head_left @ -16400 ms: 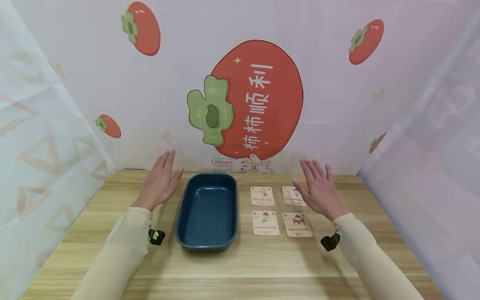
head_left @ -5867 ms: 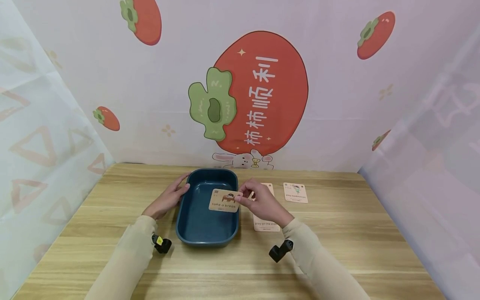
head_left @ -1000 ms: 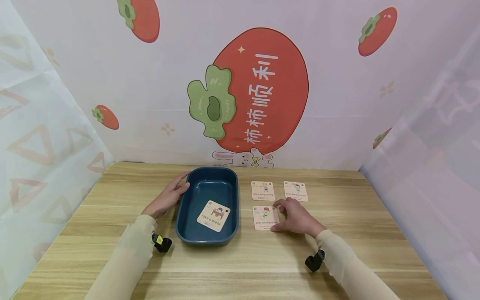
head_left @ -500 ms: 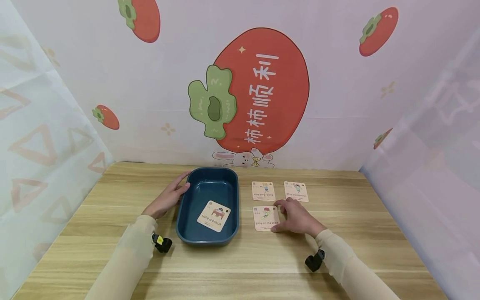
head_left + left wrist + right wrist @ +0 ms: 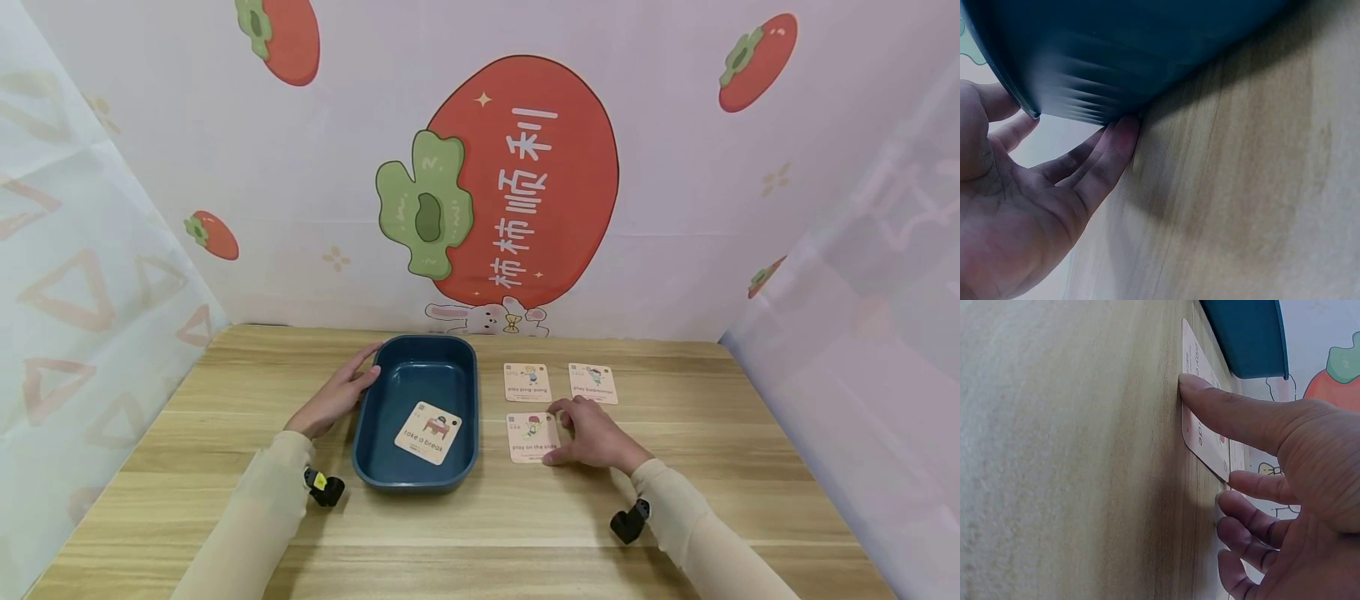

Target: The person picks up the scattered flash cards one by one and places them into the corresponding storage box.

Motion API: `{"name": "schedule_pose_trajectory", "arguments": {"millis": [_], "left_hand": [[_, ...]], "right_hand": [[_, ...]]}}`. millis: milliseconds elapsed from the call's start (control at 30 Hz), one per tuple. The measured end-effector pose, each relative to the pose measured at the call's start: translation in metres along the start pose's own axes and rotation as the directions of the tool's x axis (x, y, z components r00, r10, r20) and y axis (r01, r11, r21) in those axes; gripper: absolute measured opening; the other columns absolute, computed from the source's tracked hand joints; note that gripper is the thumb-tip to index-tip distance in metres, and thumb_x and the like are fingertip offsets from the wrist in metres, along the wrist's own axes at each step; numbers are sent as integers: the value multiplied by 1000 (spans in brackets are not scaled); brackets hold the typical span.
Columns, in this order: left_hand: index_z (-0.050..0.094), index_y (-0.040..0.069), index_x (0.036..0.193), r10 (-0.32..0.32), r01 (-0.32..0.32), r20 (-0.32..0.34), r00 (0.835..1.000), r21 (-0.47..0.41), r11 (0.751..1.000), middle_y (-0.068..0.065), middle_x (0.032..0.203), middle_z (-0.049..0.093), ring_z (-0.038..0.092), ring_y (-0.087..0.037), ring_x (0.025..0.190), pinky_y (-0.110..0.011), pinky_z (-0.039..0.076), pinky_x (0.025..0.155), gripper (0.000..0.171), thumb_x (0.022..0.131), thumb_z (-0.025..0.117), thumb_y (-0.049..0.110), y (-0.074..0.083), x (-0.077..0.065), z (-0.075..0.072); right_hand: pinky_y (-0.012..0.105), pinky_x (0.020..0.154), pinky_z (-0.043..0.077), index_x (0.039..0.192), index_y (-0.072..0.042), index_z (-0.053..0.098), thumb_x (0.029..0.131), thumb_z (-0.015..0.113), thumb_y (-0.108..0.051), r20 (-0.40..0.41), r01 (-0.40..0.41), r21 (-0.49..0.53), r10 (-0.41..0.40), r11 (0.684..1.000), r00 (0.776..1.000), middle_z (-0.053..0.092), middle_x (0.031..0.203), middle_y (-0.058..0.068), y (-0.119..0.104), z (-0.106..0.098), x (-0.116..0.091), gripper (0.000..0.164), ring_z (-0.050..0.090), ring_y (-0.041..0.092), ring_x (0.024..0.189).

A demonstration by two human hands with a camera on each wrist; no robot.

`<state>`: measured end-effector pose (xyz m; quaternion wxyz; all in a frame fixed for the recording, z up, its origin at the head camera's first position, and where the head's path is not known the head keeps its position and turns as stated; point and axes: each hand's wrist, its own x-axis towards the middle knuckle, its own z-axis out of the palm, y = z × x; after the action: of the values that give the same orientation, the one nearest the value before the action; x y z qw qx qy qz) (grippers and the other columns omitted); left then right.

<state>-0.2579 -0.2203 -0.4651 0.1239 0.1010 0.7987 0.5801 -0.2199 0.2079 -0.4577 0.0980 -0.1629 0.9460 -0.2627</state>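
My left hand (image 5: pixel 339 393) holds the left side of the dark blue tray (image 5: pixel 468 417), thumb over the rim and fingers against the outer wall (image 5: pixel 1147 56). Inside the tray lies the "take a break" card (image 5: pixel 428 432), face up and turned at an angle. My right hand (image 5: pixel 595 434) spans the right part of the "play on the slide" card (image 5: pixel 527 437) on the table. Its thumb (image 5: pixel 1235 415) touches the near edge and its index finger the far corner, pinching the card between them. The other fingers curl loosely beside it.
Behind the right hand lie a "play ping-pong" card (image 5: pixel 526 382) and a "play badminton" card (image 5: pixel 592 382), the latter partly behind the fingertips. Printed cloth walls (image 5: pixel 660 275) border the wooden table (image 5: pixel 450 550) at the back and sides.
Since about six seconds ago, the "take a break" card went from my right hand into the tray, and that hand moved right to the slide card. Over the last second, almost nothing moved.
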Motion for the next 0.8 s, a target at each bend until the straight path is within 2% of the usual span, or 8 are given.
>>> {"name": "schedule_pose_trajectory", "arguments": {"millis": [167,400,667,800], "left_hand": [[15,19,164,-13,13,-5,1000,0,1000,-30,157,33,46,-48,135,-60,43,105,59,112,39,31,-2,1,0],[15,20,164,-21,21,-4,1000,-6,1000,-31,156,34,46,-48,135,-60,44,104,60,112,40,33,-3,1,-1],[14,21,165,-27,26,-5,1000,-15,1000,-32,156,34,47,-48,134,-60,44,104,60,112,40,33,-4,1,-1],[14,20,164,-27,27,-9,1000,-6,1000,-32,155,34,47,-48,134,-60,44,104,60,112,39,33,-3,0,-1]], "right_hand": [[37,77,40,125,-1,61,64,99,-30,-8,1,18,-1,1000,1000,54,94,4,1,1,0,77,45,21,86],[39,80,44,118,-2,57,67,97,-16,-64,1,95,5,995,998,55,95,7,-1,1,-1,67,49,22,86],[32,72,41,106,-3,53,71,94,-10,-139,95,98,-81,991,987,51,89,9,-1,-2,-3,55,48,22,82],[29,68,40,100,-5,50,73,93,-7,-148,106,115,-88,988,985,48,86,7,-1,-4,-3,51,47,20,79]]}}
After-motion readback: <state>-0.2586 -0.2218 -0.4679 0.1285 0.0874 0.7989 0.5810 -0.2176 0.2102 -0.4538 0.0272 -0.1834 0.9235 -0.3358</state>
